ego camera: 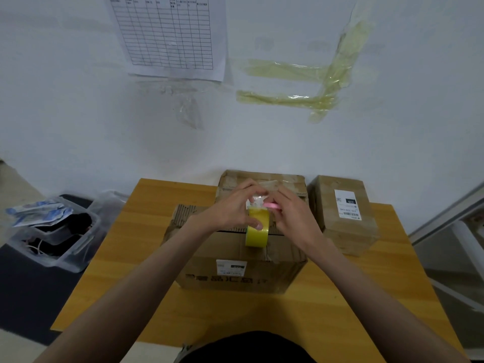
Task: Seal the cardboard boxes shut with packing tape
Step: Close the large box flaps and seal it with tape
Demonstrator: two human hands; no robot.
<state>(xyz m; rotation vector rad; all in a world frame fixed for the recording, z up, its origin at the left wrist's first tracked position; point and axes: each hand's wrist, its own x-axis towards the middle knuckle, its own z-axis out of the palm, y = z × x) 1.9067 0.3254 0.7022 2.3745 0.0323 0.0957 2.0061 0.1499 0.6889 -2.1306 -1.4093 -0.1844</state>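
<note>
Fingertips of both hands meet over the middle of the scene, and that meeting is what I watch. The left hand [230, 213] curls around a yellow tape roll [257, 227], thumb pressed on its lower face, the roll standing on edge above the front cardboard box [235, 260]. The right hand [293, 218] comes in from three o'clock and pinches a small pink tool [272, 205], probably a cutter, just at the roll's twelve o'clock edge. Between the two sets of fingers I see a short clear stretch of tape [258, 199], pulled up from the roll; its free end is too blurred for me to place.

The front box lies directly under the hands, its long axis running nine to three o'clock, its corrugated flap edge showing at ten o'clock of the roll. A rear cardboard box [262, 179] sits at twelve o'clock, touching or just behind it. A smaller labelled box [343, 213] stands at three o'clock on the wooden table [146, 231].

I judge the tape must next travel toward the front box's seam, and the left hand is nearer to steer it.
</note>
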